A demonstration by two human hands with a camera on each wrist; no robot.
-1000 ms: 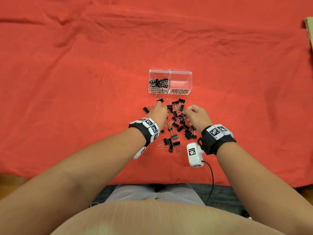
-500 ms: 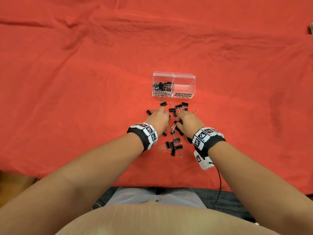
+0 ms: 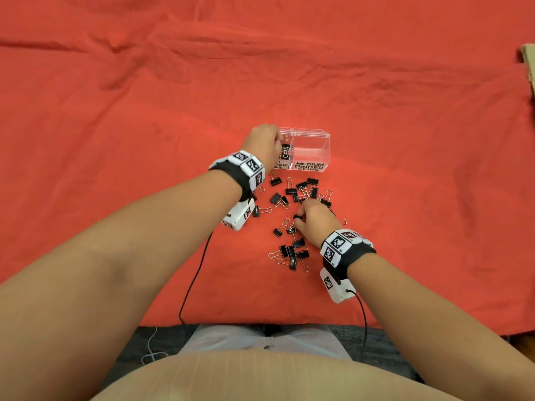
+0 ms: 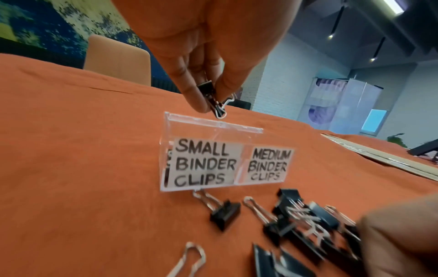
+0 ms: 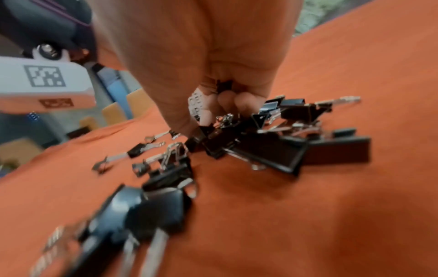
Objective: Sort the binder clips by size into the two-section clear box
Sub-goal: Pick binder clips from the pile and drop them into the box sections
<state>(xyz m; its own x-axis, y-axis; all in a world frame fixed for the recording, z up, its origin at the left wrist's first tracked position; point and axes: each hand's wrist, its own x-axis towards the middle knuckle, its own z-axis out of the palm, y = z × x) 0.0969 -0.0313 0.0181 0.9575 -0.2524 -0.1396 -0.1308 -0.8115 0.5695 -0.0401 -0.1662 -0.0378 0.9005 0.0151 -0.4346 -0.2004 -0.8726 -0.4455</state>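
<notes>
The clear two-section box [image 3: 311, 134] stands on the red cloth, with several small black clips in its left section, labelled SMALL BINDER CLIPS [image 4: 203, 163]. The right section, labelled MEDIUM, holds nothing. My left hand [image 3: 278, 140] hovers over the small section and pinches a small black binder clip [image 4: 211, 97] between thumb and fingers. Loose black binder clips [image 3: 301, 192] of both sizes lie scattered in front of the box. My right hand [image 3: 298, 222] is down in this pile with curled fingers [image 5: 227, 102], gripping a clip [image 5: 206, 131] and holding another in the palm.
A second cluster of clips [image 3: 292, 254] lies nearer to me, left of my right wrist. A black cable [image 3: 197, 273] trails over the cloth toward the table's front edge. Cardboard [image 3: 528, 68] shows at the far right edge.
My left hand has lifted from the pile and moved forward over the box's small section, carrying a small clip. My right hand stays in the pile.
</notes>
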